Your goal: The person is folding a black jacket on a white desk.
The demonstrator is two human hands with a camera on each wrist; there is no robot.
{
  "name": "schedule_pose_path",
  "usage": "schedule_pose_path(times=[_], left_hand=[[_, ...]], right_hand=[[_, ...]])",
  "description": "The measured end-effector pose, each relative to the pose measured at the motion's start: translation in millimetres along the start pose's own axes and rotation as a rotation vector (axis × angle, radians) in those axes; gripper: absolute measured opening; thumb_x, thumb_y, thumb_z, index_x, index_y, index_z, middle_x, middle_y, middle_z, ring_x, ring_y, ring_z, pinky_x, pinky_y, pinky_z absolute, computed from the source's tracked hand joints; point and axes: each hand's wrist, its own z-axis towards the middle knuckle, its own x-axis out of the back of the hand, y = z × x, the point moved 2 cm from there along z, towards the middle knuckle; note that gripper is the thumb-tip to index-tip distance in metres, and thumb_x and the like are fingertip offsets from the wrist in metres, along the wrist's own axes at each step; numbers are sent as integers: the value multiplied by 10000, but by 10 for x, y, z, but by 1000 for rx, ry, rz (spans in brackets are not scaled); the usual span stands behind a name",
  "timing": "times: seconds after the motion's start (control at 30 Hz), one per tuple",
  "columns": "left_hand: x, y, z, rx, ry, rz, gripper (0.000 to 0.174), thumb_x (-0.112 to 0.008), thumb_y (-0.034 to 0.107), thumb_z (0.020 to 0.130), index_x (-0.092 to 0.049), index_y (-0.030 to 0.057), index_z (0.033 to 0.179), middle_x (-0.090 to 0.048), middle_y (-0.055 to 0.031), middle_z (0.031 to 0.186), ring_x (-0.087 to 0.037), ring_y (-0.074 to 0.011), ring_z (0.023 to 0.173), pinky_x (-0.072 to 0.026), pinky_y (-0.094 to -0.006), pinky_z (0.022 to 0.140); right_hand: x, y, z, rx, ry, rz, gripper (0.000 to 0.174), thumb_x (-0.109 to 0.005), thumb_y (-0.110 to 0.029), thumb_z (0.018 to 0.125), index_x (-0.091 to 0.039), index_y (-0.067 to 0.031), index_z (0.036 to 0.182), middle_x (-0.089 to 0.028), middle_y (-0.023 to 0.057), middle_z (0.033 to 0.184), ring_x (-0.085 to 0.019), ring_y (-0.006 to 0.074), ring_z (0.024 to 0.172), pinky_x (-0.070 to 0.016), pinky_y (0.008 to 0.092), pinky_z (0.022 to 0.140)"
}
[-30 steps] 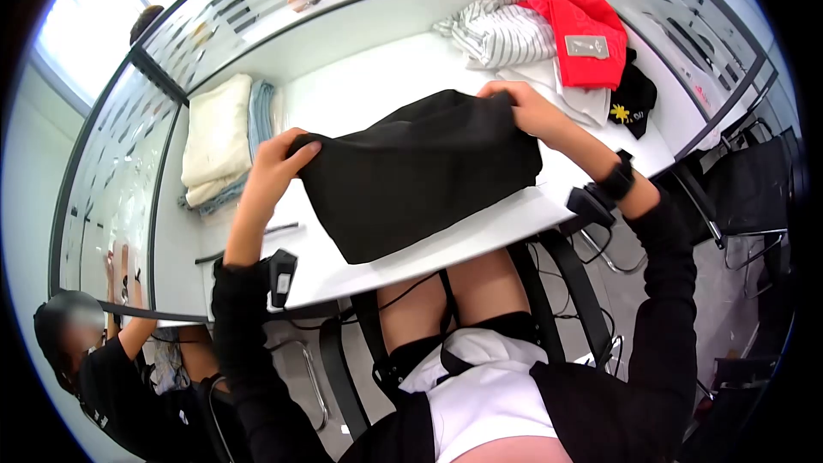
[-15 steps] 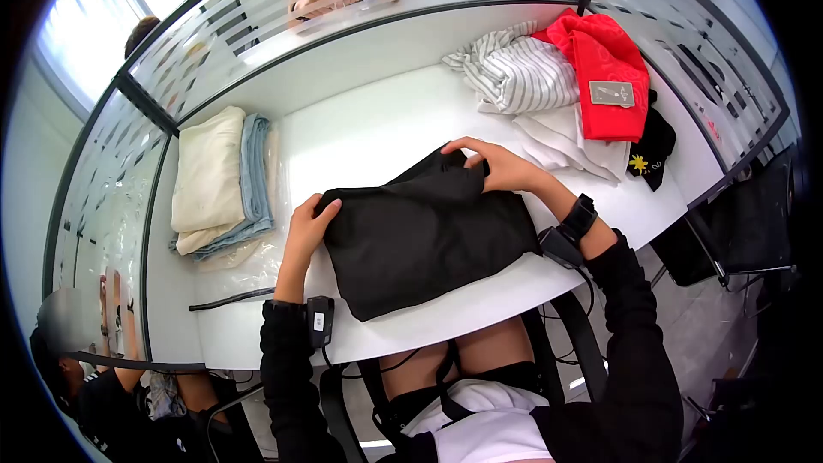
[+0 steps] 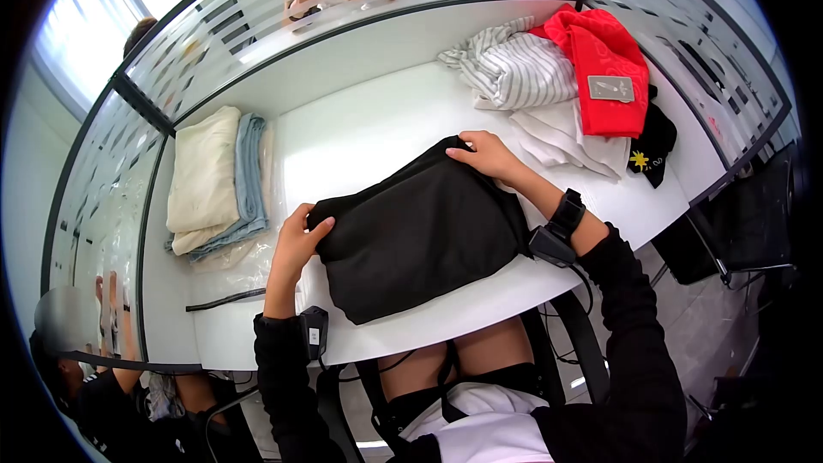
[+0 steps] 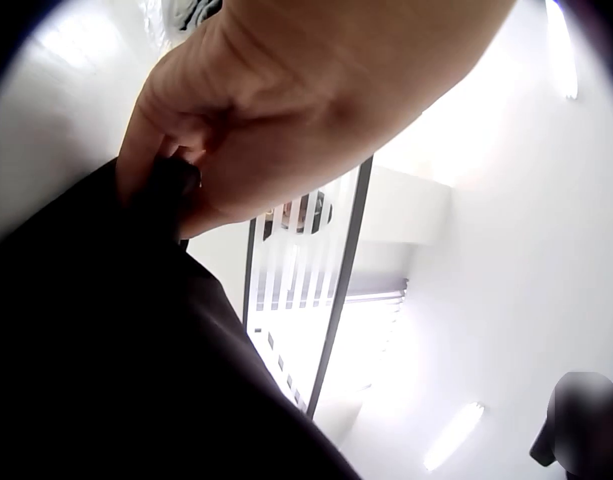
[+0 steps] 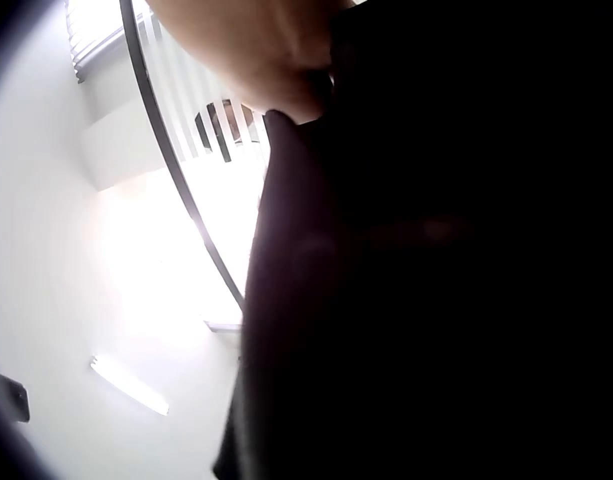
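Observation:
A folded black garment (image 3: 420,236) lies near the front edge of the white table, its exact kind not showing. My left hand (image 3: 297,244) pinches its upper left corner between thumb and fingers. At the upper right corner, my right hand (image 3: 487,157) grips the cloth with the thumb on top. From the left wrist, the left hand (image 4: 276,110) shows curled fingers with the dark fabric (image 4: 116,340) bunched between them. In the right wrist view the black fabric (image 5: 436,280) fills most of the picture and hides the fingers of the right hand (image 5: 266,50).
Folded cream and light blue clothes (image 3: 204,176) sit at the left on clear plastic. A black strip (image 3: 225,299) lies in front of them. At the back right are striped clothing (image 3: 523,69), a red garment (image 3: 600,43), white cloth (image 3: 574,137) and a black item (image 3: 658,141). Low partitions (image 3: 411,21) border the table.
The black garment has come down closer to the table's front edge, both hands with it. The right hand's fold-over of cloth at the top has been smoothed flat, and its grip shifted to the corner.

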Motion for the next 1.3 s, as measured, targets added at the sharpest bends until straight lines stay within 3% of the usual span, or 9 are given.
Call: schedule_pose_path(times=[0.27, 0.33, 0.43, 0.63, 0.77, 0.87, 1.0, 1.07, 1.3], left_hand=[[-35, -69, -65, -243, 142, 236, 488, -669, 159, 795, -411, 37, 1191, -615, -141, 772, -605, -168, 710, -480, -279, 598], [-50, -65, -142, -207, 118, 168, 573, -667, 141, 793, -361, 40, 1267, -586, -199, 950, -618, -204, 751, -502, -286, 631], [-55, 54, -386, -163, 89, 30, 647, -671, 111, 780, -325, 40, 1323, -453, -238, 1192, -629, -259, 790, -533, -295, 687], [-106, -160, -737, -321, 17, 247, 498, -633, -11, 772, -471, 88, 1233, -403, -175, 1230, -594, -211, 899, -515, -263, 652], [-133, -110, -980, -378, 255, 443, 351, -599, -19, 789, -542, 74, 1123, -387, -166, 1250, -587, -211, 909, -494, -288, 682], [-294, 175, -1142, -709, 416, 544, 249, -544, -7, 820, -559, 33, 1066, -473, -163, 1178, -566, -309, 959, -466, -366, 802], [-719, 538, -1088, -952, 190, 503, 259, -522, -55, 788, -564, 11, 1034, -542, -120, 1129, -536, -304, 1030, -446, -358, 859], [-860, 488, -952, -904, 114, 553, 276, -544, 58, 828, -544, 20, 1101, -527, -127, 1180, -498, -307, 1099, -402, -380, 923], [-605, -27, -966, -610, -42, 815, 539, -498, 388, 887, -384, 138, 1351, -259, -192, 1431, -246, -347, 1324, -215, -420, 1075]], right_hand=[[270, -196, -387, -111, -199, 51, 770, -727, -375, 718, -340, -55, 1301, -590, 193, 1051, -586, 201, 872, -456, 292, 764], [318, -253, -568, -133, -278, 161, 868, -767, -256, 682, -242, -86, 1353, -479, 228, 1218, -567, 239, 949, -446, 291, 804], [425, -208, -778, -75, -304, 148, 854, -761, -149, 674, -243, -104, 1352, -494, 168, 1155, -541, 156, 817, -447, 259, 737], [575, -62, -1057, 8, -322, 185, 573, -653, 16, 713, -411, -44, 1229, -488, 94, 1041, -503, 78, 713, -444, 235, 653], [659, -139, -1189, 229, 195, -239, 386, -582, -27, 738, -470, 2, 1106, -482, 154, 1068, -578, 238, 857, -473, 311, 758], [493, -558, -1386, 388, 160, -213, 350, -582, -26, 765, -487, -5, 1101, -494, 133, 1088, -554, 253, 925, -453, 323, 823], [-41, -914, -1499, 698, -115, -439, 366, -589, -81, 811, -483, -29, 1157, -441, 141, 1253, -475, 299, 1116, -400, 379, 938], [-274, -909, -1524, 814, -162, -630, 491, -583, -245, 840, -423, -57, 1264, -370, 133, 1351, -372, 297, 1248, -315, 486, 1007], [-88, -469, -1456, 577, -307, -682, 776, -541, -517, 810, -250, -118, 1409, -205, 95, 1472, -197, 272, 1356, -149, 473, 1088]])
